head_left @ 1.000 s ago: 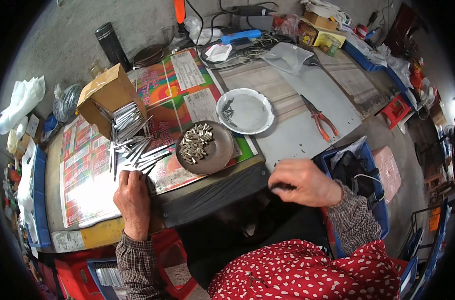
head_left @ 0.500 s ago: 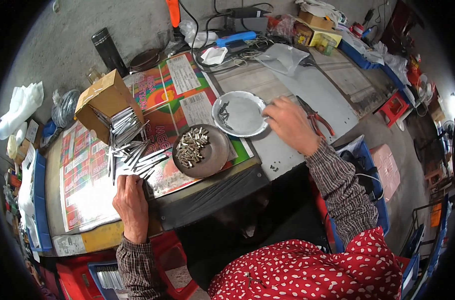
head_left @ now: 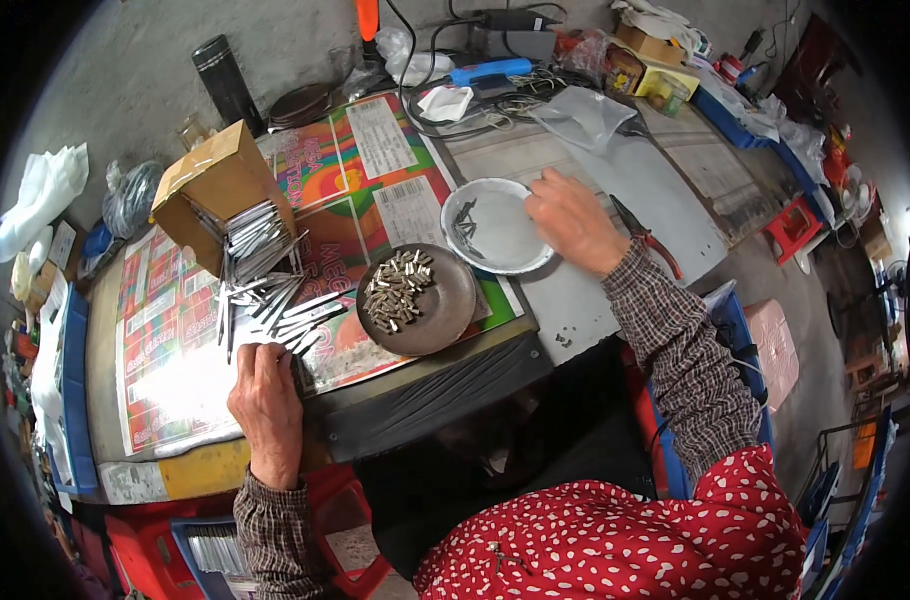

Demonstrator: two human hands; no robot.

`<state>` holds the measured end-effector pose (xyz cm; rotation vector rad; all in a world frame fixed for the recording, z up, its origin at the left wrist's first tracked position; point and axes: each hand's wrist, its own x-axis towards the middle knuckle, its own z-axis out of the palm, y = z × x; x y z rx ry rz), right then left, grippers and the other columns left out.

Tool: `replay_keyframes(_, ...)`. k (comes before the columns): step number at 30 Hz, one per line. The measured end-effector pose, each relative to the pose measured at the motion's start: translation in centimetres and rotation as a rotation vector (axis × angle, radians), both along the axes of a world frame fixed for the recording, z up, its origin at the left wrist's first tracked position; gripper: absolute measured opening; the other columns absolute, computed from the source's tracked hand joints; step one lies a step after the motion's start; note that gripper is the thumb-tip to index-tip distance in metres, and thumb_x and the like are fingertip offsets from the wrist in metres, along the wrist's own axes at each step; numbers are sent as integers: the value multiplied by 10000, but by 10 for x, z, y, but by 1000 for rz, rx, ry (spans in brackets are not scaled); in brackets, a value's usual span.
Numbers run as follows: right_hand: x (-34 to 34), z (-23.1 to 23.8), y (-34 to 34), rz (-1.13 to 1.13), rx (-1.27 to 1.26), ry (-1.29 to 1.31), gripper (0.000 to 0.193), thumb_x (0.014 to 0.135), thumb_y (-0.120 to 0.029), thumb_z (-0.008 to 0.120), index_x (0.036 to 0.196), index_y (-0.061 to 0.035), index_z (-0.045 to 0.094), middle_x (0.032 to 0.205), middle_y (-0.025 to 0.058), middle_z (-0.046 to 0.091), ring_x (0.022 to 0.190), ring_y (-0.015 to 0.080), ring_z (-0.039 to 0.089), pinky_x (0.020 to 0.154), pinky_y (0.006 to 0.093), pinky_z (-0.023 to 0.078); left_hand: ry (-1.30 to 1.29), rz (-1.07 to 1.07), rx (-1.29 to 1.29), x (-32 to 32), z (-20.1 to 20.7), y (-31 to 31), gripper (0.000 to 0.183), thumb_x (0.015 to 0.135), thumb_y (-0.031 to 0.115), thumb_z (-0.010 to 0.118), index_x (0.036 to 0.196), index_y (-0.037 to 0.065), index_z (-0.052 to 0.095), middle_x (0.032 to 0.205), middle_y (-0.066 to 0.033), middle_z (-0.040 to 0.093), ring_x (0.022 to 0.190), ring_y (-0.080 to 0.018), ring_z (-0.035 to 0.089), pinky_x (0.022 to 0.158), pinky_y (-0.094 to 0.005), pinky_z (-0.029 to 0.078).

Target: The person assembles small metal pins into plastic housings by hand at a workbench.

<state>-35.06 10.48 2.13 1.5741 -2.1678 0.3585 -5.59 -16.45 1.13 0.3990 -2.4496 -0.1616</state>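
My right hand (head_left: 580, 228) is over the right rim of a white bowl (head_left: 515, 262), its fingers bent and drawn together; whatever is between them is hidden. Small dark pieces (head_left: 465, 222) lie along the bowl's left side. By the table's front edge rests my left hand (head_left: 265, 405), fingers curled, beside the near ends of thin silvery metal strips (head_left: 295, 322). I cannot make out what it holds. Between the hands stands a brown round dish (head_left: 450, 310) with a heap of short metal cylinders (head_left: 398, 288). More strips spill from a tipped cardboard box (head_left: 190, 180).
Red-handled pliers (head_left: 660, 255) lie right of my right hand. Small dark bits (head_left: 564, 338) sit near the front edge. A black cylindrical flask (head_left: 227, 85), cables and a blue-handled tool (head_left: 490, 71) are at the back. A blue crate (head_left: 740, 335) stands off the right side.
The whole view has shifted slightly. My right hand has moved a little farther away and leftward over the bowl's rim. My left hand stays by the strips, nearly still.
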Motion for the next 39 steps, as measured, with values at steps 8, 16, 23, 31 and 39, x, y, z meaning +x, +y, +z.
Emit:
replay_keyframes(8, 38, 18, 1, -113, -112, -162, 153, 639, -43, 623, 741, 7, 520, 751, 140, 552, 779, 309, 549, 647, 399, 437, 49, -7, 15, 2, -5, -1, 94, 814, 20, 602, 868, 41, 529, 792, -118, 577, 681, -304, 591, 561, -365, 459)
replay_keyframes(16, 104, 33, 33, -49, -359, -653, 140, 716, 1, 624, 823, 25, 537, 720, 109, 570, 622, 195, 569, 574, 293, 447, 140, -119, 178, 10, 9, 22, 80, 834, -12, 571, 903, 15, 542, 749, -133, 590, 641, -288, 593, 557, -318, 460)
replay_keyframes(23, 149, 30, 50, -58, -539, -900, 200, 752, 12, 632, 948, 22, 600, 815, 66, 595, 692, 120, 564, 626, 241, 461, 244, -297, 568, 32, 27, 85, 157, 867, -28, 538, 1002, -15, 617, 788, -97, 637, 635, -150, 593, 556, -249, 452)
replay_keyframes(31, 185, 26, 51, 110, -548, -1121, 135, 785, 90, 598, 912, 47, 605, 856, 51, 558, 663, 82, 562, 591, 190, 457, 188, -453, 1224, 48, 35, 141, 172, 820, -59, 601, 982, -20, 646, 791, -64, 612, 520, -51, 489, 439, -189, 371)
replay_keyframes(39, 205, 32, 58, 172, -563, -1295, 96, 815, 32, 609, 909, 26, 590, 812, 41, 560, 656, 84, 573, 594, 209, 469, 159, -753, 638, 66, 69, 166, 237, 645, -81, 691, 855, 28, 666, 779, -124, 660, 657, -216, 659, 532, -271, 528)
